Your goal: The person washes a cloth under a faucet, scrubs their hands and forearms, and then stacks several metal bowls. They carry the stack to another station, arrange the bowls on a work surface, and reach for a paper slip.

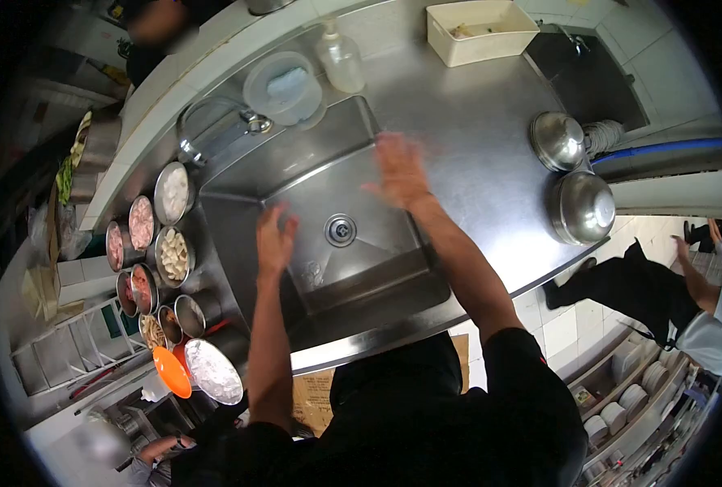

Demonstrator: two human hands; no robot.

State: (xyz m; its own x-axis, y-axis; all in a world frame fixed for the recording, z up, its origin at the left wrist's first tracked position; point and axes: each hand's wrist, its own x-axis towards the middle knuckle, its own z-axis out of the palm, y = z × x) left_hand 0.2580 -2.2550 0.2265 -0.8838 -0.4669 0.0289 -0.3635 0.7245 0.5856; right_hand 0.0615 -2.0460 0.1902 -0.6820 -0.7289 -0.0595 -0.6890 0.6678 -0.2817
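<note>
Black sleeves, both hands — left hand (276,237), right hand (399,168) (blurred) — each grip released, over a rectangular brushed-steel sink (239,183).

Two steel bowls (557,140), one sink (239,174)

No text, label, brand, number or sign can be read anywhere here.

Even overhead light gives soft glare on the steel desk (475,138). The right hand (397,169) is motion-blurred. Strong fisheye bending, with black vignette at every corner.
</note>
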